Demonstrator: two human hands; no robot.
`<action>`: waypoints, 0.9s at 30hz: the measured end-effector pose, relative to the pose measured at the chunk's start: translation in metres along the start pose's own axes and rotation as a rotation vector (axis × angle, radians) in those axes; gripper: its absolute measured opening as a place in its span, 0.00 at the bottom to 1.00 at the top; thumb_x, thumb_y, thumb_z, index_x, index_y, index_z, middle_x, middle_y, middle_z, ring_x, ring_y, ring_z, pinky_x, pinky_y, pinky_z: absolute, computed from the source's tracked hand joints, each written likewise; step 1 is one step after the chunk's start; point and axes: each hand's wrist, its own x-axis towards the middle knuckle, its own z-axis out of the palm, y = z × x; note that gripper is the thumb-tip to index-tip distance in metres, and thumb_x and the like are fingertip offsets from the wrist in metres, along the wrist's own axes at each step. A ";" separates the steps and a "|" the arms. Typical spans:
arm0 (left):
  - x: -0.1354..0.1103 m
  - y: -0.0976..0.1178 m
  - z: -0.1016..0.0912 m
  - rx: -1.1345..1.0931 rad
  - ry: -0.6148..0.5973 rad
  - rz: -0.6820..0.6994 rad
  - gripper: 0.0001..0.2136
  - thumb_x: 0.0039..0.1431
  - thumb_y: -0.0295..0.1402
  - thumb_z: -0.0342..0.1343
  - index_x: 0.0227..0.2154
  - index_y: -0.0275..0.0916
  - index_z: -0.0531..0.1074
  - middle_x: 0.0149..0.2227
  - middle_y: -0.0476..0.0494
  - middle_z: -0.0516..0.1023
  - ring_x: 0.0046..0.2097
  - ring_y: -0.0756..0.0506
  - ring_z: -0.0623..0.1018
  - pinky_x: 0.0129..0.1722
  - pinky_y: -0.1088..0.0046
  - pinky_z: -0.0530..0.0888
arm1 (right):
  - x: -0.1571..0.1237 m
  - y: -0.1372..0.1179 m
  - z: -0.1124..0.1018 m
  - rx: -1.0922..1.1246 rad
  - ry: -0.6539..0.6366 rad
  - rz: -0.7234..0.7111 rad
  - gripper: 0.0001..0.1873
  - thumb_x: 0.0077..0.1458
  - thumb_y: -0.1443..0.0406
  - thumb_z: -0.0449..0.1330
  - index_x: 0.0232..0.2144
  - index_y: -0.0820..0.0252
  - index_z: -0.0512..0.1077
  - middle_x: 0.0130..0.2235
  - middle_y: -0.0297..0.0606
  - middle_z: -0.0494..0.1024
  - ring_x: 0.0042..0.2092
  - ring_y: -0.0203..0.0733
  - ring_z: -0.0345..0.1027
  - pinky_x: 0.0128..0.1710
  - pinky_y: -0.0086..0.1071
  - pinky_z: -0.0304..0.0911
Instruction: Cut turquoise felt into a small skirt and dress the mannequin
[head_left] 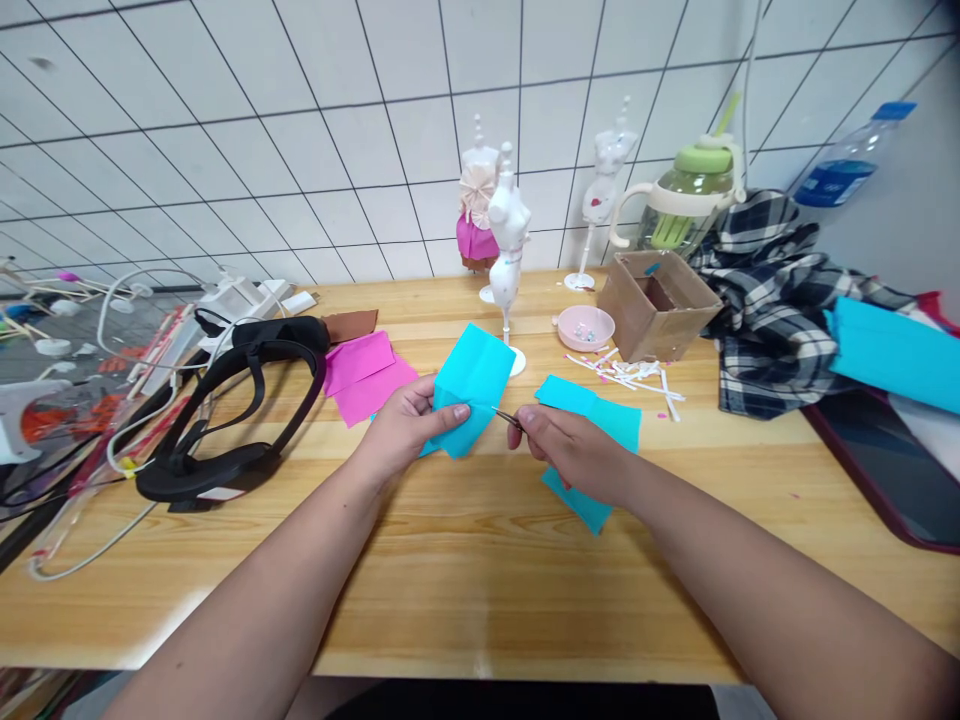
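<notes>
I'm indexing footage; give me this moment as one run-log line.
left hand: holding blue sheet; right hand: holding pointed tool, tip at sheet's edge; behind sheet: white mannequin

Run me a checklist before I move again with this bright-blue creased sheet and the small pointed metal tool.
1. Bright-blue creased sheet gripped by the left hand: ok.
2. Small pointed metal tool held in the right hand: ok.
3. Tool tip apart from the left thumb: ok.
4. Tool tip touching the sheet: cannot tell; they overlap in this view.
5. Space beneath the right hand free of loose material: not ok; bright-blue pieces lie there.
6. White mannequin on a round base, behind the sheet, upright: ok.
</notes>
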 end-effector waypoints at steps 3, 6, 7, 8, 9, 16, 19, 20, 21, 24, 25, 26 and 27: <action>0.000 0.000 0.002 0.012 0.000 -0.011 0.15 0.45 0.38 0.70 0.33 0.35 0.75 0.29 0.48 0.79 0.27 0.50 0.75 0.28 0.75 0.72 | -0.001 0.000 0.002 0.009 -0.018 0.009 0.23 0.67 0.51 0.40 0.33 0.56 0.67 0.28 0.30 0.62 0.29 0.34 0.58 0.30 0.30 0.57; -0.001 0.000 0.003 0.020 0.002 -0.014 0.15 0.45 0.38 0.70 0.33 0.35 0.75 0.28 0.48 0.79 0.27 0.50 0.75 0.28 0.75 0.72 | -0.001 -0.001 0.003 0.024 -0.043 0.011 0.22 0.66 0.50 0.41 0.31 0.56 0.65 0.27 0.29 0.61 0.27 0.33 0.56 0.29 0.29 0.56; -0.001 0.000 0.003 0.019 0.004 -0.014 0.16 0.45 0.38 0.70 0.33 0.35 0.75 0.29 0.48 0.79 0.27 0.49 0.75 0.28 0.75 0.72 | -0.001 -0.002 0.004 0.037 -0.052 0.012 0.22 0.66 0.50 0.41 0.30 0.56 0.64 0.26 0.28 0.61 0.26 0.33 0.56 0.28 0.29 0.55; -0.001 0.000 0.003 0.018 0.004 -0.017 0.16 0.45 0.38 0.70 0.34 0.35 0.75 0.29 0.48 0.79 0.28 0.49 0.75 0.28 0.75 0.72 | -0.001 -0.002 0.004 0.054 -0.060 0.014 0.22 0.66 0.50 0.41 0.30 0.56 0.63 0.26 0.28 0.60 0.26 0.32 0.55 0.27 0.28 0.55; 0.000 0.000 0.003 0.017 0.004 -0.021 0.16 0.45 0.38 0.70 0.35 0.35 0.75 0.30 0.47 0.79 0.28 0.48 0.76 0.28 0.75 0.72 | -0.001 -0.002 0.004 0.073 -0.069 0.018 0.22 0.66 0.50 0.42 0.30 0.56 0.63 0.25 0.27 0.59 0.25 0.32 0.54 0.27 0.28 0.54; 0.000 -0.002 0.003 0.022 -0.001 -0.002 0.16 0.46 0.38 0.70 0.35 0.36 0.75 0.29 0.49 0.78 0.28 0.50 0.75 0.28 0.76 0.72 | 0.000 0.000 0.004 0.113 -0.062 0.006 0.22 0.66 0.49 0.42 0.29 0.56 0.61 0.24 0.27 0.58 0.23 0.31 0.51 0.25 0.28 0.52; 0.000 -0.003 0.003 0.024 -0.001 0.002 0.16 0.45 0.37 0.70 0.35 0.36 0.75 0.29 0.49 0.78 0.28 0.50 0.74 0.28 0.76 0.72 | 0.000 -0.001 0.004 0.102 -0.068 -0.010 0.22 0.66 0.49 0.42 0.28 0.56 0.60 0.24 0.26 0.58 0.23 0.32 0.50 0.24 0.28 0.51; 0.000 -0.003 0.004 0.025 0.000 0.001 0.16 0.45 0.37 0.70 0.35 0.36 0.75 0.29 0.49 0.78 0.28 0.50 0.75 0.28 0.76 0.72 | -0.001 -0.002 0.004 0.101 -0.071 -0.006 0.21 0.66 0.49 0.42 0.28 0.56 0.60 0.24 0.26 0.58 0.23 0.31 0.50 0.24 0.28 0.51; 0.000 -0.003 0.004 0.026 0.004 0.002 0.16 0.45 0.38 0.70 0.36 0.36 0.75 0.29 0.49 0.78 0.28 0.50 0.75 0.28 0.76 0.72 | -0.001 -0.002 0.004 0.102 -0.075 0.000 0.21 0.66 0.50 0.42 0.28 0.56 0.60 0.24 0.26 0.58 0.23 0.31 0.50 0.24 0.28 0.51; -0.001 -0.002 0.004 0.033 0.011 0.004 0.16 0.46 0.38 0.70 0.35 0.36 0.75 0.29 0.49 0.78 0.27 0.50 0.74 0.28 0.76 0.72 | -0.001 -0.004 0.004 0.126 -0.085 0.014 0.21 0.66 0.50 0.42 0.28 0.56 0.60 0.24 0.26 0.57 0.23 0.31 0.50 0.24 0.28 0.50; -0.001 -0.002 0.004 0.035 0.013 0.006 0.16 0.46 0.38 0.69 0.35 0.36 0.75 0.28 0.49 0.78 0.27 0.50 0.74 0.28 0.76 0.72 | -0.001 -0.004 0.004 0.133 -0.086 0.018 0.21 0.66 0.50 0.42 0.28 0.56 0.60 0.24 0.26 0.57 0.23 0.31 0.50 0.23 0.28 0.50; -0.001 -0.002 0.005 0.036 0.014 0.008 0.16 0.46 0.38 0.69 0.35 0.36 0.75 0.28 0.49 0.78 0.27 0.51 0.74 0.28 0.76 0.72 | -0.001 -0.004 0.005 0.139 -0.087 0.023 0.21 0.66 0.50 0.42 0.28 0.56 0.60 0.24 0.26 0.57 0.23 0.31 0.50 0.23 0.28 0.50; -0.001 -0.002 0.005 0.035 0.014 0.010 0.16 0.46 0.38 0.70 0.35 0.36 0.75 0.28 0.49 0.78 0.27 0.51 0.74 0.28 0.76 0.72 | -0.001 -0.004 0.005 0.142 -0.086 0.028 0.21 0.66 0.50 0.43 0.28 0.57 0.59 0.24 0.26 0.57 0.23 0.31 0.50 0.23 0.28 0.50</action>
